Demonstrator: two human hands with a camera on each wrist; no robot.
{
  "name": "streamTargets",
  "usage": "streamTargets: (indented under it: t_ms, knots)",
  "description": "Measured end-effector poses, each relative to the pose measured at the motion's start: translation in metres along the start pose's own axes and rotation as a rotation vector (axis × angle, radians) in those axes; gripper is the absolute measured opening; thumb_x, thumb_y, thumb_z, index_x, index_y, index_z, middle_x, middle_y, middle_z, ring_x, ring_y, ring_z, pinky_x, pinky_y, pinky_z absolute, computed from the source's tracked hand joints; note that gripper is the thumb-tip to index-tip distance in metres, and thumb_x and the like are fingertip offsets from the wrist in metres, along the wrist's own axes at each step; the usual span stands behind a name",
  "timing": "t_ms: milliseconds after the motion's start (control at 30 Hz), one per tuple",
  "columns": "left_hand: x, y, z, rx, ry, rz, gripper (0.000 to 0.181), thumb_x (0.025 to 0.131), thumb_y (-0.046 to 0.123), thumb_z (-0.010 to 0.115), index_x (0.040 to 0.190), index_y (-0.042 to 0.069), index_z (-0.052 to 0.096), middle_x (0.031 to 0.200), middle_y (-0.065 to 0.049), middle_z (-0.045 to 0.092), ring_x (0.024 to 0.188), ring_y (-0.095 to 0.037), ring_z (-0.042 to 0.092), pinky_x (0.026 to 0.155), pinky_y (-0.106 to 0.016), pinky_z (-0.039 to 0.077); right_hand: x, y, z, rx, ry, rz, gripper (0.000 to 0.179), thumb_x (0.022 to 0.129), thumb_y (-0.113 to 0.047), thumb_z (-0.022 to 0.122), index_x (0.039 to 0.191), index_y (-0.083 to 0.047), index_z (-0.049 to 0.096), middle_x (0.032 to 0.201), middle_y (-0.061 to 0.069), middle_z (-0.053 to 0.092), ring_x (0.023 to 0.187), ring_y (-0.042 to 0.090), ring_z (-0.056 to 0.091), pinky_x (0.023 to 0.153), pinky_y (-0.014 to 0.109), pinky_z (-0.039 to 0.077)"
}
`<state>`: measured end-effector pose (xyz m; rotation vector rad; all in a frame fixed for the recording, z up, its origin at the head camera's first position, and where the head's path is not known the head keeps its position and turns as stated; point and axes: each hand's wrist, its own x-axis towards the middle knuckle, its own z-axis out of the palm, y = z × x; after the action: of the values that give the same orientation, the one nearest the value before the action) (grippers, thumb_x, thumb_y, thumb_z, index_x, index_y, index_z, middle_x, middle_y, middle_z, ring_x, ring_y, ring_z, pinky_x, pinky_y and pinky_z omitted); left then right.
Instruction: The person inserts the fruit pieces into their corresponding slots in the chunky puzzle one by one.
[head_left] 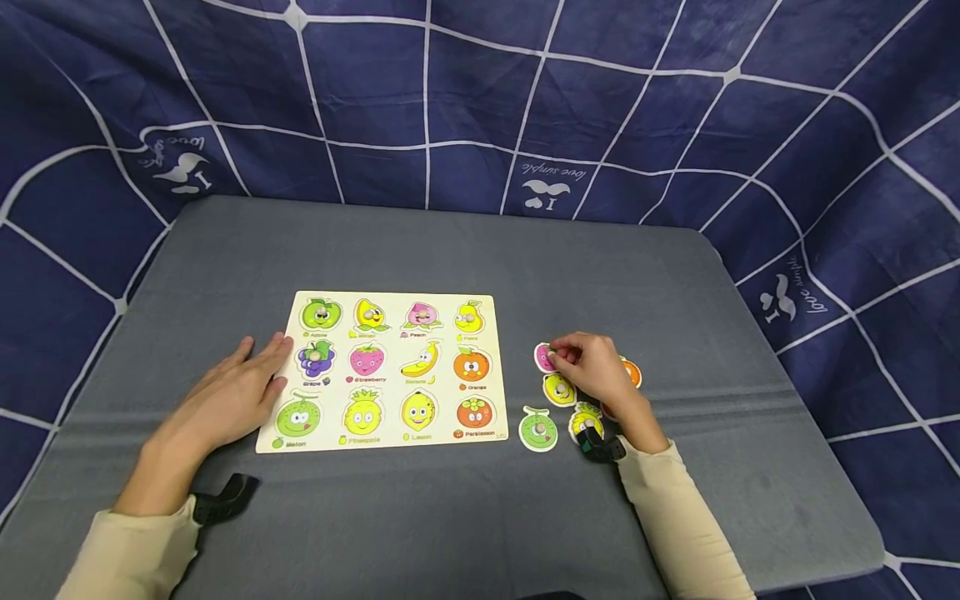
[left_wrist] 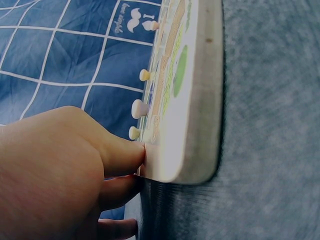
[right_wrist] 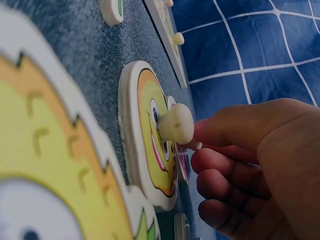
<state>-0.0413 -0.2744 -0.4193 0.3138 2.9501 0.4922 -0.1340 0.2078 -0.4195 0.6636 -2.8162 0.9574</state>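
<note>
My right hand (head_left: 596, 367) is over a group of loose wooden fruit pieces. Its thumb and index finger pinch the knob of a pink fruit piece (head_left: 543, 358), whose face is partly hidden. Just in front lies a yellow lemon piece (head_left: 558, 390), its pale knob (right_wrist: 177, 124) close to the thumb in the right wrist view. My left hand (head_left: 228, 396), fingers extended, rests at the left edge of the fruit puzzle board (head_left: 446, 412). In the left wrist view the thumb (left_wrist: 125, 155) touches the board's corner. Knobbed pieces sit in the board's top row and at the grape.
A green melon piece (head_left: 537, 431) and a pineapple piece (head_left: 585, 419) lie near the right wrist. An orange piece (head_left: 634, 372) is partly hidden behind the right hand. All stand on a grey table (head_left: 420, 525) backed by a blue checked cloth (head_left: 480, 92).
</note>
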Motion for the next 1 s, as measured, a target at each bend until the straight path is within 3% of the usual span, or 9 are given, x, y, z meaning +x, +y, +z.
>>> streamTargets:
  t_ms: [333, 1000]
  knots:
    - [-0.0001, -0.0004, 0.0003, -0.014, -0.007, -0.006, 0.058, 0.1, 0.014, 0.053, 0.15, -0.008, 0.031, 0.153, -0.029, 0.03, 0.136, -0.063, 0.019, 0.101, -0.076, 0.021, 0.0003, 0.0019, -0.0014, -0.017, -0.046, -0.031, 0.006, 0.082, -0.002, 0.075, 0.087, 0.0, 0.075, 0.07, -0.001, 0.063, 0.061, 0.009, 0.056, 0.055, 0.023, 0.048]
    - [0.0011, -0.0021, -0.0004, 0.003, -0.012, -0.008, 0.058, 0.1, 0.014, 0.053, 0.15, -0.007, 0.032, 0.153, -0.028, 0.031, 0.134, -0.064, 0.021, 0.098, -0.079, 0.022, 0.0011, 0.0, 0.0023, -0.024, -0.016, -0.06, 0.009, 0.085, -0.008, 0.076, 0.084, 0.001, 0.074, 0.069, -0.002, 0.062, 0.061, 0.008, 0.056, 0.054, 0.021, 0.047]
